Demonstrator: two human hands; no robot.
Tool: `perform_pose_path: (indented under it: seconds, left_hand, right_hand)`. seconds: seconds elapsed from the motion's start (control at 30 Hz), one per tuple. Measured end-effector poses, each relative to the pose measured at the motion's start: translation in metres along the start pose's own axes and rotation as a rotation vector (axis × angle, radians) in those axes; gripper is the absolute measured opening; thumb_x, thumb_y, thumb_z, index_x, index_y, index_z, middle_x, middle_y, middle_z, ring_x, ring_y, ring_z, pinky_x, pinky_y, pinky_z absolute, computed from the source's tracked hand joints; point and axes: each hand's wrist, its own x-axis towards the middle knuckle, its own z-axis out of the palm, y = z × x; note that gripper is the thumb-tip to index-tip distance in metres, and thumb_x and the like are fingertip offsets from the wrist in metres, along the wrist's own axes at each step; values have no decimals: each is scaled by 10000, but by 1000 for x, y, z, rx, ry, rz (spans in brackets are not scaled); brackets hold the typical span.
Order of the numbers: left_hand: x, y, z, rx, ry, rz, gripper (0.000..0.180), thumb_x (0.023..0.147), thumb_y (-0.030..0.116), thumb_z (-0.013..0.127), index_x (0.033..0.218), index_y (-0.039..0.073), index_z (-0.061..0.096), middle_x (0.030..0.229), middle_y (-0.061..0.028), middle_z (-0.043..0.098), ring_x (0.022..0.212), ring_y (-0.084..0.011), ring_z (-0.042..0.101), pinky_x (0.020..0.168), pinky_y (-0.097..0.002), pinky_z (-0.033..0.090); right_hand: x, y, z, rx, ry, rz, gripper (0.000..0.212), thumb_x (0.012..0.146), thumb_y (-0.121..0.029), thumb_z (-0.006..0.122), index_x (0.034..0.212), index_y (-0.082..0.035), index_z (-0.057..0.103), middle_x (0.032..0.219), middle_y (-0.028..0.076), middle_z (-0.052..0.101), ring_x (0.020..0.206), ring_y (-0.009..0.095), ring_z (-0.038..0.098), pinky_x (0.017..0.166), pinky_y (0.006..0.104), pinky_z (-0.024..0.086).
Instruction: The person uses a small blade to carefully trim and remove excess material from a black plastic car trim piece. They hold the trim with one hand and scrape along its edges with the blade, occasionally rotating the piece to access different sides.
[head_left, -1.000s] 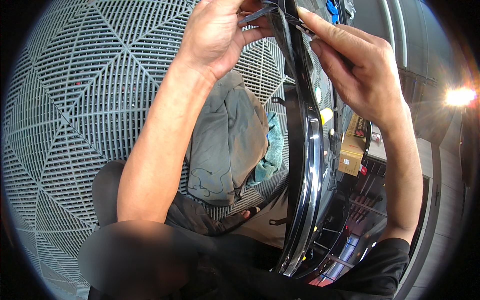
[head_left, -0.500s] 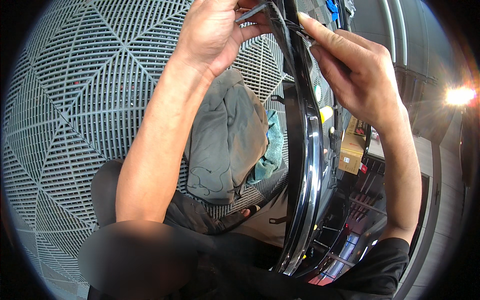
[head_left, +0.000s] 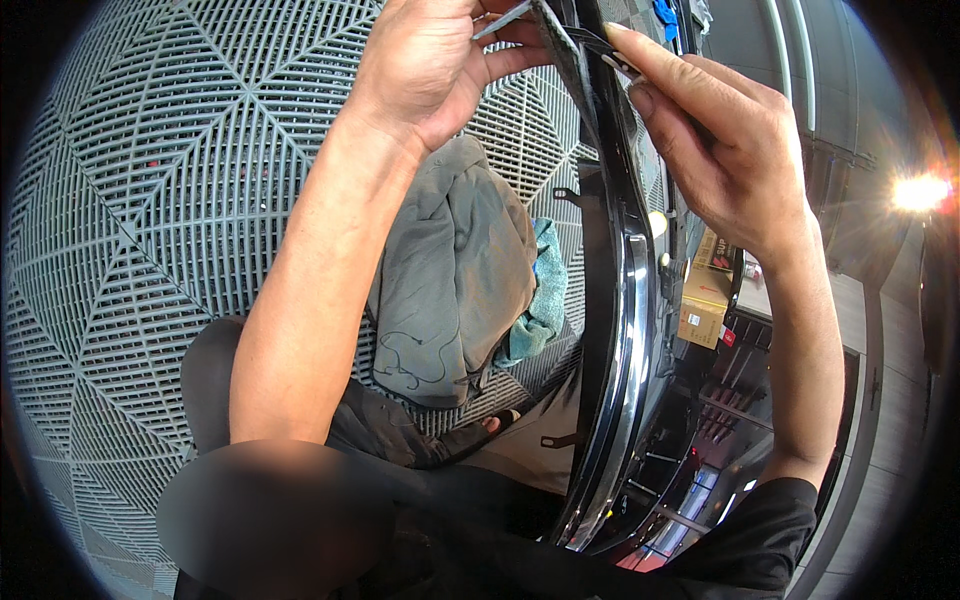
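Note:
A long, curved, glossy black car trim panel (head_left: pixel 632 300) runs from the top of the view down toward my lap, with metal bracket tabs on its left side. My left hand (head_left: pixel 425 75) is closed at the panel's upper end, pinching a thin grey strip of film (head_left: pixel 503 20). More loose dark film (head_left: pixel 568 65) hangs along the panel edge there. On the other side, my right hand (head_left: pixel 715 140) pinches a small blade-like tool (head_left: pixel 622 66) between thumb and index finger, its tip against the panel edge. The left fingertips are partly hidden behind the film.
A crumpled grey-brown cloth (head_left: pixel 440 290) and a teal towel (head_left: pixel 540 300) lie on the grey slatted floor tiles (head_left: pixel 150 240), left of the panel. Cardboard boxes (head_left: pixel 704 300) stand to the right. A bright lamp (head_left: pixel 920 192) shines at far right.
The panel's upper part has shifted slightly right, covering more of the yellow object behind it. My right hand has moved a little right and down with the tool. My left hand stays nearly still.

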Motion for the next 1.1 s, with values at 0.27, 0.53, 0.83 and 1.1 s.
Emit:
perform_pose_path:
  seconds: [0.27,0.53,0.83,1.1]
  left_hand:
    - [-1,0,0,-11,-48,34,477,1084,521,477,1118,92,683,989,-54,690,918,-185,666,841,-361,561]
    - [0,0,0,-11,-43,43,475,1082,518,483,1127,91,686,988,-59,699,911,-175,674,825,-350,566]
    - [0,0,0,-6,-50,49,464,1079,514,494,1113,97,695,974,-50,702,912,-175,672,829,-353,566]
    - [0,-1,-2,-18,-39,27,464,1073,519,504,1113,100,699,970,-61,707,912,-187,673,837,-361,567]
  right_hand:
    - [-1,4,3,-7,7,-66,462,937,-3,694,1386,-109,673,814,120,687,618,170,599,591,316,494]
    - [-4,8,4,-75,-8,-77,493,936,-9,699,1410,-139,658,831,120,689,625,189,607,599,329,505]
    - [-3,2,-5,-23,-76,-27,471,938,3,685,1398,-95,657,799,125,659,647,197,602,621,338,504]
    - [1,10,-15,-32,-132,-106,465,946,12,664,1401,-84,649,840,143,688,684,219,648,632,345,512]
